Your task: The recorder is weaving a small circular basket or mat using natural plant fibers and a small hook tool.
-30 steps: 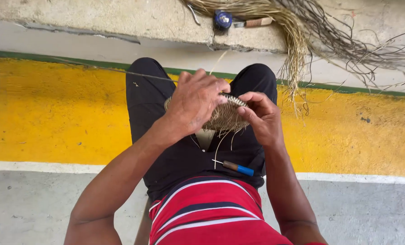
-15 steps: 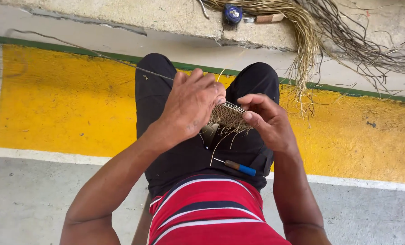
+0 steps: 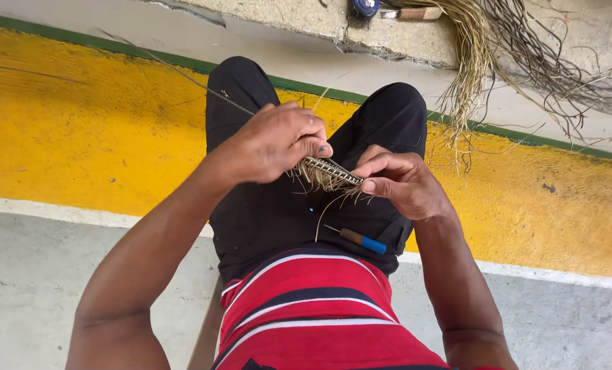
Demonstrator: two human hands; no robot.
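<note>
Two hands are closing on one small woven straw piece (image 3: 330, 173) over the person's lap. The left hand (image 3: 275, 142) is curling over its near end, fingers bent tight and the thumb tip pressing down on the weave, so this end is lying pinched under the fingertips. The right hand (image 3: 405, 183) is meeting it from the other side, thumb and forefinger nipping the far edge, the remaining fingers folding into the palm. The woven piece is sitting tilted between them, edge toward the camera, with loose straw ends (image 3: 333, 199) hanging from its underside and one long thin strand (image 3: 182, 75) running up and away past the left knee. Below the hands, a small tool with a brown and blue handle (image 3: 360, 240) is lying on the black trousers (image 3: 278, 212), close to the hem of the red striped shirt (image 3: 313, 308). Beyond the knees, a yellow painted band (image 3: 80, 130) is crossing the floor, edged by a green line. Farther off, a bundle of dry straw (image 3: 470, 55) is spilling over a concrete ledge (image 3: 306, 17), and a blue round object (image 3: 364, 7) is resting beside it
</note>
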